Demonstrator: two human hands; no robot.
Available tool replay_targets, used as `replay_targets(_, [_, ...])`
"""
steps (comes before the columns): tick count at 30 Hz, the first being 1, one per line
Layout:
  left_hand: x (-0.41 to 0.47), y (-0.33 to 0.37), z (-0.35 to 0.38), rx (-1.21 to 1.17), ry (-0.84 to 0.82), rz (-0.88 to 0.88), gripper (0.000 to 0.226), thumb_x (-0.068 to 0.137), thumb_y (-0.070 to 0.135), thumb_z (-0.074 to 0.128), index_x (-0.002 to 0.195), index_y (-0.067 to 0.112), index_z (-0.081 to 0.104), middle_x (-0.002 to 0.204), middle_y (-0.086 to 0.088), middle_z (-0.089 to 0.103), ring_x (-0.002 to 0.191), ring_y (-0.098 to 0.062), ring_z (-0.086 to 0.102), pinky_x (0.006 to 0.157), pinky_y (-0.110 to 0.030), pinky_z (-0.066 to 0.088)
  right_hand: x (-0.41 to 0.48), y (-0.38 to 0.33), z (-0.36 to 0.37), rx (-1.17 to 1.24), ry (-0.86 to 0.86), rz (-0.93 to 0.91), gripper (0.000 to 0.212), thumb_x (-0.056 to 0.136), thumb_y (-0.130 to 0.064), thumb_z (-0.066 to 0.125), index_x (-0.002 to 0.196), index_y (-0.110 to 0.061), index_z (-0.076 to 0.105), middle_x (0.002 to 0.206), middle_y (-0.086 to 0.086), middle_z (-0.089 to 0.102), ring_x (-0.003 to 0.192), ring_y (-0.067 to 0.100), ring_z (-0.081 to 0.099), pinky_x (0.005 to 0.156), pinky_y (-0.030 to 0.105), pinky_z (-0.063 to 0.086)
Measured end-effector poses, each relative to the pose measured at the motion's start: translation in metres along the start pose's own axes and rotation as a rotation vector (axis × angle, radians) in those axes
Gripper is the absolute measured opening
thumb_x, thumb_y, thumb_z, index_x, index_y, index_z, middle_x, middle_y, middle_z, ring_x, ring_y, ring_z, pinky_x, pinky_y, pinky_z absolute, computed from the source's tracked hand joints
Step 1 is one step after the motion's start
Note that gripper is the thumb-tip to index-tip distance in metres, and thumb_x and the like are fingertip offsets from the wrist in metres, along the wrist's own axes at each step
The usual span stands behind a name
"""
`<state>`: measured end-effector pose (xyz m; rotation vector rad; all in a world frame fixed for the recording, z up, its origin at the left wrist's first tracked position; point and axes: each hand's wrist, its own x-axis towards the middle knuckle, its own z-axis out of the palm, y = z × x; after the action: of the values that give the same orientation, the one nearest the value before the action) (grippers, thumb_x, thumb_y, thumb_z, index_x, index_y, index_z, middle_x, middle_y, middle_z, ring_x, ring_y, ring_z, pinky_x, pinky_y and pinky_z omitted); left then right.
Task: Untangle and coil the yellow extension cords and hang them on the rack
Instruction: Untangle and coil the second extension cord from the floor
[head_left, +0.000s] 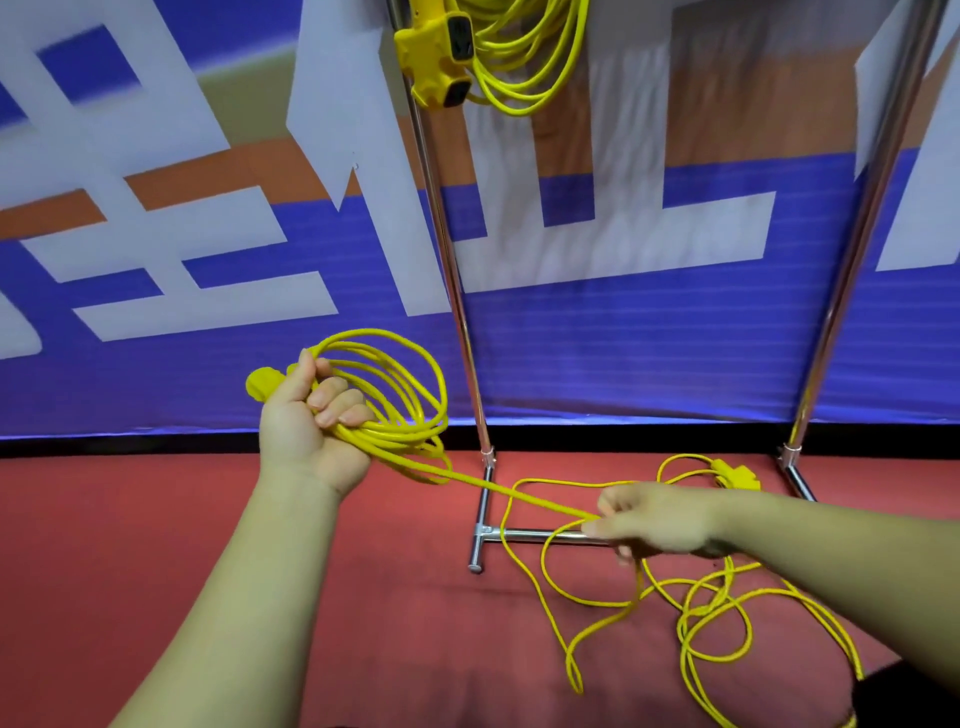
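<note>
Left hand (306, 421) grips coil (410, 432); right hand (660, 519) pinches cord (519, 493).

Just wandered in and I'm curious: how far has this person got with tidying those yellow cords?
One coiled cord already hangs on the rack. A second is partly done: the left hand grips a half-made coil while the right hand pinches the strand feeding it. Left: the loose loops and socket block on the floor, then hanging it.
</note>
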<state>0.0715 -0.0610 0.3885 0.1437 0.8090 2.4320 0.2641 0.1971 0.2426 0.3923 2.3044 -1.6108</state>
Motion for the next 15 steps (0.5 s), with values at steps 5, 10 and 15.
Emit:
replay_targets(5, [0.002, -0.020, -0.002, 0.269, 0.016, 0.007, 0.021, 0.097, 0.029, 0.056, 0.078, 0.021, 0.061, 0.046, 0.011, 0.028, 0.034, -0.003, 0.028, 0.039, -0.016, 0.026, -0.007, -0.027, -0.024, 0.251, 0.349, -0.045, 0.037, 0.088, -0.030, 0.072, 0.067, -0.022, 0.043, 0.054, 0.001, 0.040, 0.042, 0.014, 0.035, 0.049, 0.026, 0.028])
replay_targets(10, [-0.011, -0.066, 0.020, 0.671, -0.016, 0.002, 0.019, 0.086, 0.022, 0.068, 0.101, 0.010, 0.071, 0.048, 0.006, 0.026, 0.036, -0.005, 0.025, 0.039, -0.019, 0.029, -0.033, -0.077, -0.032, 0.314, 0.458, -0.257, 0.013, 0.091, -0.003, 0.047, 0.085, -0.012, 0.053, 0.064, 0.005, 0.056, 0.050, 0.015, 0.038, 0.054, 0.030, 0.036])
replay_targets(15, [-0.023, -0.107, 0.036, 0.778, -0.075, -0.114, 0.026, 0.093, 0.014, 0.063, 0.116, 0.005, 0.069, 0.047, 0.004, 0.026, 0.037, -0.007, 0.025, 0.041, -0.021, 0.029, -0.065, -0.092, -0.043, 0.218, 0.285, -0.442, 0.006, 0.091, -0.011, 0.051, 0.094, -0.010, 0.056, 0.066, 0.004, 0.062, 0.061, 0.021, 0.038, 0.057, 0.029, 0.033])
